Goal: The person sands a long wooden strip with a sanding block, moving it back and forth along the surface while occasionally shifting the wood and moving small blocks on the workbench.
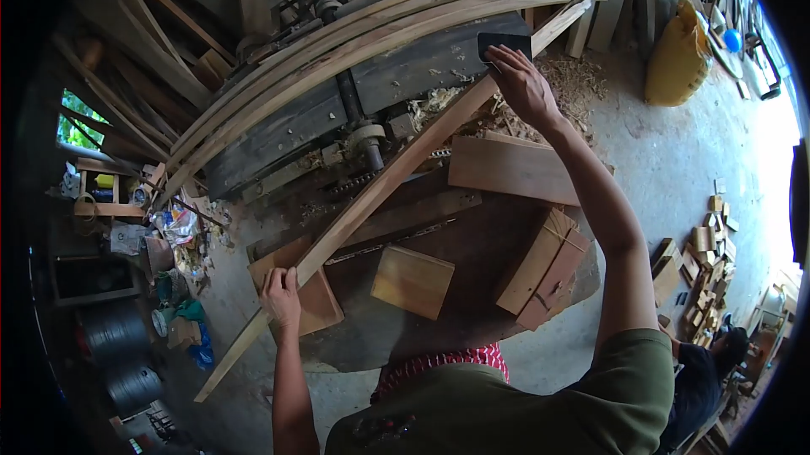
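A long wooden strip runs slantwise from lower left to upper right, across the workbench and the dark machine bed. My left hand is closed around its lower part, above a reddish board. Near the strip's upper end, my right hand presses a flat black rectangular sheet, like sandpaper, against the wood. Its fingers lie over the sheet's lower edge; what is under them is hidden. Beneath the strip, the dark bench carries a square wooden block and a bundle of blocks tied with string.
Several curved wooden strips lie across the machine bed ahead. Wood shavings cover the floor at right, near a yellow sack. Wood offcuts are piled at right; another person sits at lower right.
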The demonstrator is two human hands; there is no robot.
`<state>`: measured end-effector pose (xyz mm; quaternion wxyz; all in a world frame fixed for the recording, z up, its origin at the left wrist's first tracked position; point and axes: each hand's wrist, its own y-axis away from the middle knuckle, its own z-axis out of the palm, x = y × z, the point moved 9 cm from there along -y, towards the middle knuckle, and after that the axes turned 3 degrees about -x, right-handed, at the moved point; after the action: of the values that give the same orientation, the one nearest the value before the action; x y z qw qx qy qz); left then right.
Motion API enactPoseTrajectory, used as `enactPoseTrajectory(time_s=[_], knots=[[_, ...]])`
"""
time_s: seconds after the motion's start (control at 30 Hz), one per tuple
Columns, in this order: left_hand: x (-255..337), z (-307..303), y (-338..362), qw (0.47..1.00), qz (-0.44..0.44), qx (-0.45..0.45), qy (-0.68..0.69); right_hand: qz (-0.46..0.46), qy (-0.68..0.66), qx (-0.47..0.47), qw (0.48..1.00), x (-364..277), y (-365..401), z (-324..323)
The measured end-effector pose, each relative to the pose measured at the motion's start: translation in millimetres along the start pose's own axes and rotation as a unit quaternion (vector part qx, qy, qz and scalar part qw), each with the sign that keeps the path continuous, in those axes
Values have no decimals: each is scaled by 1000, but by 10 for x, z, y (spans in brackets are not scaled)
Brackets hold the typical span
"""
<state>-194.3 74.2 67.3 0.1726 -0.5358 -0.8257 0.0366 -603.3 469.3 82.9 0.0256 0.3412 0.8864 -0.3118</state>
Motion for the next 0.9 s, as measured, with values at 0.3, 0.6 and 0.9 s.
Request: enactPoseTrajectory(time_s=[0.3,0.6,0.9], knots=[[-156,-38,-123,994,-85,69,25,24,-48,-89,995,-14,346,488],[-331,150,-42,984,-111,126,66,114,143,63,981,1240,1,-359],[-507,274,37,980,-156,93,82,71,174,21,982,1190,93,-290]])
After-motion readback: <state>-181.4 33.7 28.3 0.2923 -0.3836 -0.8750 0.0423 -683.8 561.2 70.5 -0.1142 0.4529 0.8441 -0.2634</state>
